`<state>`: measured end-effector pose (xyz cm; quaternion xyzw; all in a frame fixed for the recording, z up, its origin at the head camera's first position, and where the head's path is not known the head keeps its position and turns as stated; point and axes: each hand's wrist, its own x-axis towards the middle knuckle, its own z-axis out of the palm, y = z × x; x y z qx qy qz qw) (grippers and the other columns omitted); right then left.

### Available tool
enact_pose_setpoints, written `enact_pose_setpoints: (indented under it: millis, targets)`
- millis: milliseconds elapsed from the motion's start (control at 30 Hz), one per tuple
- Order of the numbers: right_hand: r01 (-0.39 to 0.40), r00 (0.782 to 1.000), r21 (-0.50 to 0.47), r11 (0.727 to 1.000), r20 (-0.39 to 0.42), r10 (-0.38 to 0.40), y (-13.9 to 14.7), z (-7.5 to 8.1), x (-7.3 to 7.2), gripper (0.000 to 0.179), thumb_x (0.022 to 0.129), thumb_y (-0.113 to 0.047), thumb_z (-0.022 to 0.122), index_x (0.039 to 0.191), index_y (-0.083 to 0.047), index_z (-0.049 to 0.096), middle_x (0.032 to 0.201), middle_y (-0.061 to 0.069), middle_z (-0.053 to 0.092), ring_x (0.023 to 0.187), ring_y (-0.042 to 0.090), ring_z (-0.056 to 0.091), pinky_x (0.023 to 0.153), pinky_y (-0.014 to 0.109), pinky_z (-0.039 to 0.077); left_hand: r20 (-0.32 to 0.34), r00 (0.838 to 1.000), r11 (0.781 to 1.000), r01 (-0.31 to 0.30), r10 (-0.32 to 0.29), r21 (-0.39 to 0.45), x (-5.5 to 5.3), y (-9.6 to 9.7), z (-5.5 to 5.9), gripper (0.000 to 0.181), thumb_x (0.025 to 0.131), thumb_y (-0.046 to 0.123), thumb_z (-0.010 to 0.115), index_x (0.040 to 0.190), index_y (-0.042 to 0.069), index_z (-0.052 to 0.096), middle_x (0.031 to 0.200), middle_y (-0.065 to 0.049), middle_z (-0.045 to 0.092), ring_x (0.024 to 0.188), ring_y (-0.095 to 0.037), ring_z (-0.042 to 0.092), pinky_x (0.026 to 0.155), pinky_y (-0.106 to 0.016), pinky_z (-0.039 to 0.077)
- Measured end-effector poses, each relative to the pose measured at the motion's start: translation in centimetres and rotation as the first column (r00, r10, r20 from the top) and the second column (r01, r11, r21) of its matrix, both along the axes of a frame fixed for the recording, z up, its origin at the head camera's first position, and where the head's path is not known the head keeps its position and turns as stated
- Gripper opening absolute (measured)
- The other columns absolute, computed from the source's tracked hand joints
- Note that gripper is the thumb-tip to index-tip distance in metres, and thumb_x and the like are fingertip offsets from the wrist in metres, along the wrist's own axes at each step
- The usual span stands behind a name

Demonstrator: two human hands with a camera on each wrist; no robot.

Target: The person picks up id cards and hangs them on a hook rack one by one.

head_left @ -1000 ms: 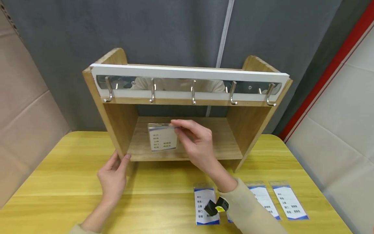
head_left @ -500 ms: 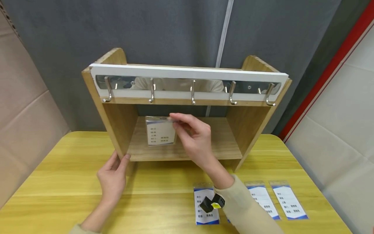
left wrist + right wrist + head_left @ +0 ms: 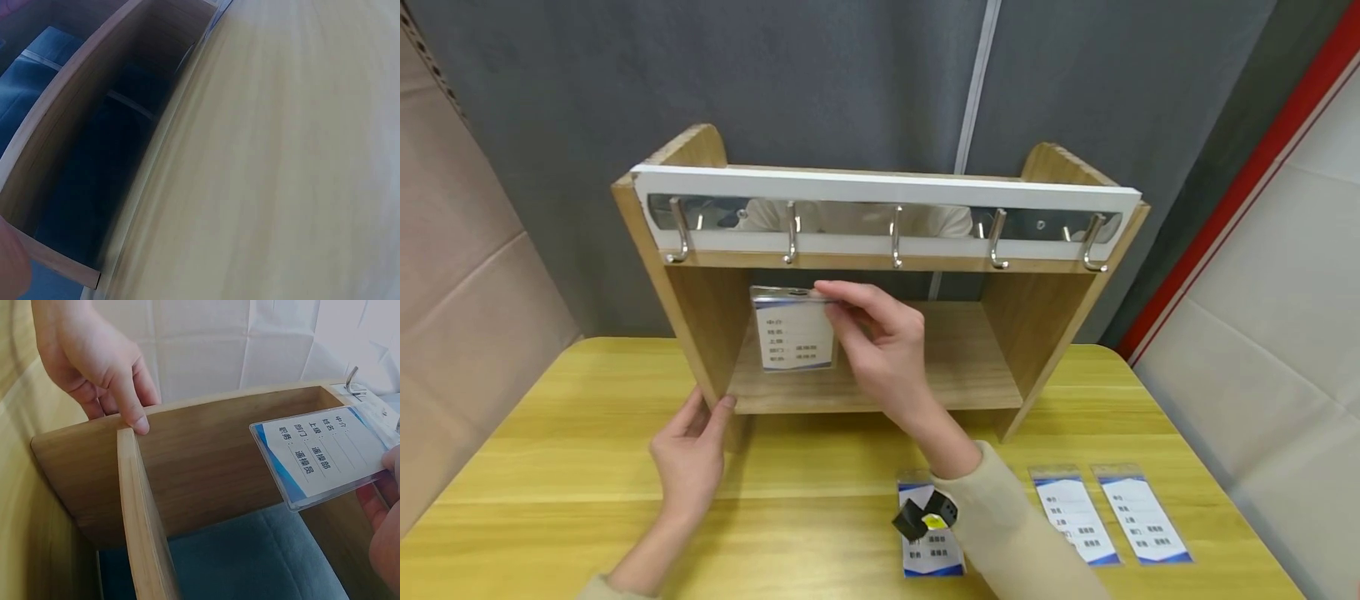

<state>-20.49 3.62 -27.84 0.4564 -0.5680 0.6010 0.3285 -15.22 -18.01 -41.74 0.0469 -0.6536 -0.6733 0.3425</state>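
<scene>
My right hand (image 3: 883, 350) pinches the top edge of a badge in a clear plastic sleeve (image 3: 793, 333). The badge hangs upright in front of the shelf opening, below the second hook (image 3: 791, 233) from the left. In the right wrist view the badge (image 3: 319, 456) shows its printed white face and blue corners. My left hand (image 3: 691, 450) grips the lower left side of the wooden shelf unit (image 3: 872, 400), its thumb on the front edge near the bottom board. A white rail (image 3: 850, 179) with several metal hooks runs across the unit's upper front.
Several more badges lie on the yellow wood-grain table (image 3: 805, 517) at front right; one badge (image 3: 932, 558) is partly covered by the right wrist's camera (image 3: 925, 515). Two others, a nearer badge (image 3: 1075, 521) and an outer badge (image 3: 1141, 518), lie further right. A grey curtain (image 3: 850, 75) stands behind.
My right hand has moved left and upward with the badge, bringing its top closer under the hook rail. The left hand stays at the shelf's side.
</scene>
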Motion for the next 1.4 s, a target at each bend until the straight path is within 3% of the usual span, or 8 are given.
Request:
enact_pose_setpoints:
  millis: [367, 700, 1167, 1400]
  targets:
    - [0.003, 0.999, -0.005, 1.0, -0.035, -0.003, -1.5, 0.7, 0.0, 0.018, 0.092, 0.016, 0.066, 0.108, 0.013, 0.07, 0.105, 0.024, 0.073, 0.096, 0.028, 0.071, 0.082, 0.039, 0.066, -0.001, 1.0, 1.0, -0.001, 0.001, -0.03, 0.0, -0.1, 0.0, 0.04, 0.094, -0.007, 0.07, 0.133, 0.001, 0.064, 0.13, -0.024, 0.062, 0.105, 0.002, 0.068, 0.091, -0.023, 0.058]
    - [0.041, 0.993, 0.014, 0.999, -0.11, -0.039, -2.6, 1.3, -0.2, 0.013, 0.093, 0.014, 0.065, 0.105, 0.011, 0.071, 0.103, 0.022, 0.074, 0.093, 0.027, 0.072, 0.076, 0.034, 0.065, 0.004, 1.0, 0.999, -0.012, 0.012, -0.034, 0.0, 0.1, 0.0, 0.04, 0.094, -0.008, 0.07, 0.133, 0.0, 0.064, 0.128, -0.024, 0.063, 0.103, 0.0, 0.07, 0.089, -0.022, 0.06]
    - [0.058, 0.981, 0.041, 0.997, -0.19, -0.049, -4.3, 1.9, 0.3, 0.015, 0.095, 0.013, 0.064, 0.106, 0.01, 0.072, 0.104, 0.019, 0.075, 0.099, 0.022, 0.072, 0.087, 0.033, 0.064, -0.012, 1.0, 0.996, -0.028, 0.027, -0.087, 0.0, -0.1, -0.1, 0.041, 0.094, -0.007, 0.07, 0.133, 0.002, 0.065, 0.126, -0.021, 0.066, 0.102, 0.0, 0.07, 0.089, -0.022, 0.06]
    - [0.085, 0.974, 0.024, 0.996, -0.213, -0.078, -5.2, 2.4, 0.8, 0.014, 0.095, 0.01, 0.066, 0.107, 0.009, 0.073, 0.102, 0.015, 0.077, 0.088, 0.017, 0.07, 0.073, 0.027, 0.061, -0.002, 1.0, 0.994, -0.028, 0.028, -0.105, 0.0, -0.1, -0.1, 0.04, 0.095, -0.005, 0.07, 0.134, 0.003, 0.065, 0.128, -0.018, 0.067, 0.104, 0.001, 0.069, 0.09, -0.021, 0.06]
